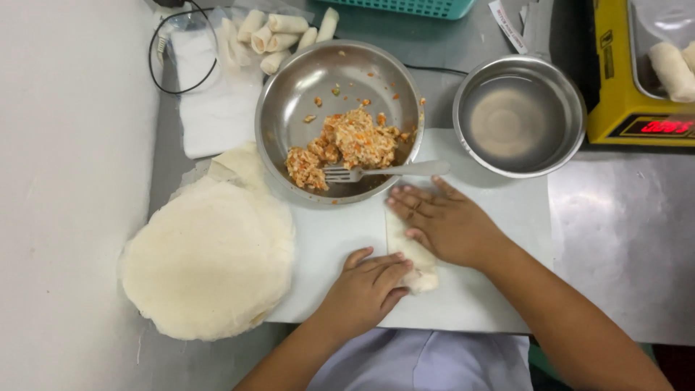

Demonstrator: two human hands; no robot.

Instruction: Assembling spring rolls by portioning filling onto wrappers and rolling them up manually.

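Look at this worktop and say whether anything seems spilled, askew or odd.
Little stands out. Bits of filling are smeared up the inside wall of the big steel bowl, away from the main heap, and the fork juts over its rim.

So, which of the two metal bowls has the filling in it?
The larger metal bowl, left of the other and above the hands, holds orange filling and a fork. The smaller bowl on the right holds only clear liquid.
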